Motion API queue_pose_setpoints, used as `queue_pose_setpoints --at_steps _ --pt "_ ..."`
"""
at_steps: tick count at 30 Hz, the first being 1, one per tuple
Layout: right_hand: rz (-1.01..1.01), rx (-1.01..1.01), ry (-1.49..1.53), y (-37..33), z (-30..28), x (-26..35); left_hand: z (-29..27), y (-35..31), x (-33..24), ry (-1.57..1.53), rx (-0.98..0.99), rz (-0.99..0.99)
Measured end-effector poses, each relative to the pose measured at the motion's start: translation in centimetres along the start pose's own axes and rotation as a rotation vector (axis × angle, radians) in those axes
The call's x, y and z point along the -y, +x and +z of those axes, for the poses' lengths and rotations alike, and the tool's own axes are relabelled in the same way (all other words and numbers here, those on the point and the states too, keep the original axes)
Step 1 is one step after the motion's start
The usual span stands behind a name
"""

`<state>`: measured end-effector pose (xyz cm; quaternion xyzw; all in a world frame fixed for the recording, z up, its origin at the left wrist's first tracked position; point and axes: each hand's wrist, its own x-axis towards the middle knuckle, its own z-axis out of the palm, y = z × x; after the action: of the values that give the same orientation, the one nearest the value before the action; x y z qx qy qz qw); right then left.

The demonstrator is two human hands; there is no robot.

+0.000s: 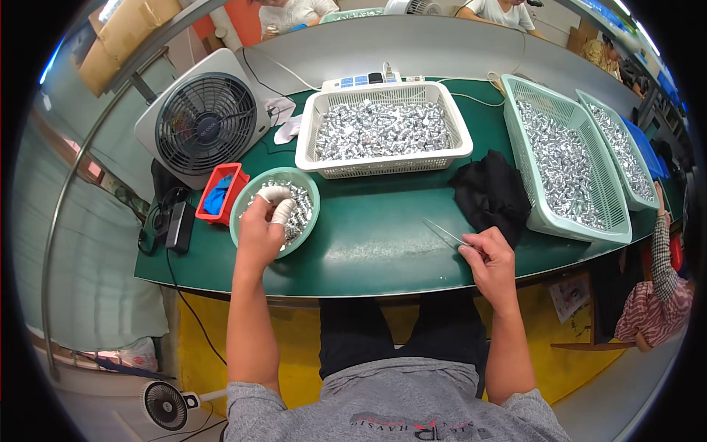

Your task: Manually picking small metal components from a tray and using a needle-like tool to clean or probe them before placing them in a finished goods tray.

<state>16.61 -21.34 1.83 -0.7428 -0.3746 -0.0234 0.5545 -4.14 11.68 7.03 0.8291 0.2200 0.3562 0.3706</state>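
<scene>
My left hand [263,228] is over the round green bowl [314,197], its thumb and a finger wrapped in white tape. Those two tips come together in a pinch above the small silver metal parts [300,214] in the bowl; anything between them is too small to make out. Over the front of the table, my right hand [492,264] is closed on a thin metal rod [444,231], with the thumb and fingers around its near end. The rod's free end points away to the left. It is too fine to tell whether it is a pick or tweezers.
A white basket [384,171] of silver parts stands beyond the green table's [383,214] middle. Two pale green baskets [571,228] [639,202] of such parts are at right, beside black cloth [492,188]. A fan [208,125] and red bin [234,194] stand left. Other people work nearby.
</scene>
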Motion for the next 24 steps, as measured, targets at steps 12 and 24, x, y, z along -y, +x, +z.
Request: queue_pose_setpoints --at_steps 12,24 --pt "0.142 0.027 0.182 -1.5 0.3 1.7 12.4 -5.9 -2.5 -1.555 0.217 -0.591" --pt "0.208 0.124 0.438 -1.9 3.0 4.4 12.9 -6.4 -3.0 -1.528 0.232 -0.608"
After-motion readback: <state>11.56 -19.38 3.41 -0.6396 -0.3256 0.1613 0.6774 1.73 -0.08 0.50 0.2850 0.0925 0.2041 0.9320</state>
